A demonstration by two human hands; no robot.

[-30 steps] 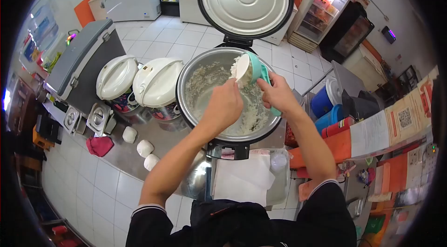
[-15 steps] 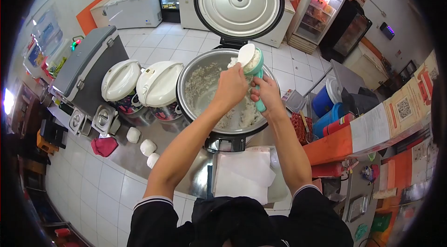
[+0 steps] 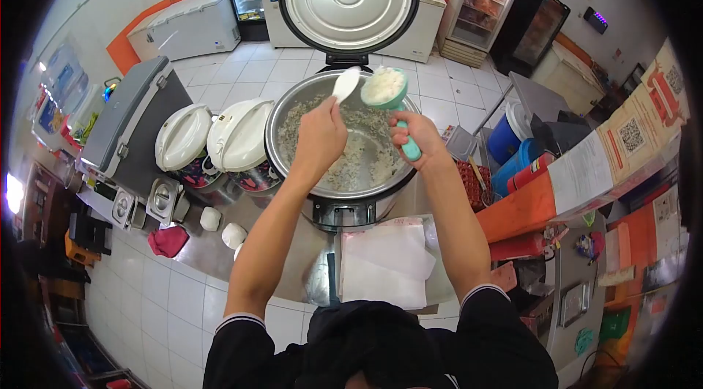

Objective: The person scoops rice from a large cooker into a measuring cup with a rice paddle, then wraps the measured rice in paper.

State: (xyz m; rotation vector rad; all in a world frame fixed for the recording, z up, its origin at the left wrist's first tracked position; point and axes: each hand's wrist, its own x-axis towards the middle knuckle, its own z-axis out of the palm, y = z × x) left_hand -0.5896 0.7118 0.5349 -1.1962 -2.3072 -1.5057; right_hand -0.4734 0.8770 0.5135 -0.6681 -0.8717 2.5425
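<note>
A large open rice cooker [image 3: 351,195] stands in front of me, with loose rice on the bottom and walls of its metal pot. Over its left part my left hand [image 3: 322,136] grips a white paddle [image 3: 346,84], blade up. My right hand [image 3: 421,138] is closed round the handle of a green scoop [image 3: 403,99] above the pot's right side. White rice [image 3: 384,86] fills the scoop's cup. Paddle and scoop are apart. The cooker's round lid [image 3: 349,19] is raised behind the pot.
Two white-lidded cookers [image 3: 242,136] and a grey cooler box [image 3: 124,125] stand at left. White paper sheets [image 3: 384,261] lie nearest me. A red basket [image 3: 472,184], blue containers [image 3: 512,162] and an orange-edged shelf [image 3: 512,222] are at right.
The paddle and my left hand have moved left, away from the scoop, where the paddle was over the rice. The scoop has shifted slightly left, and the whole view has shifted.
</note>
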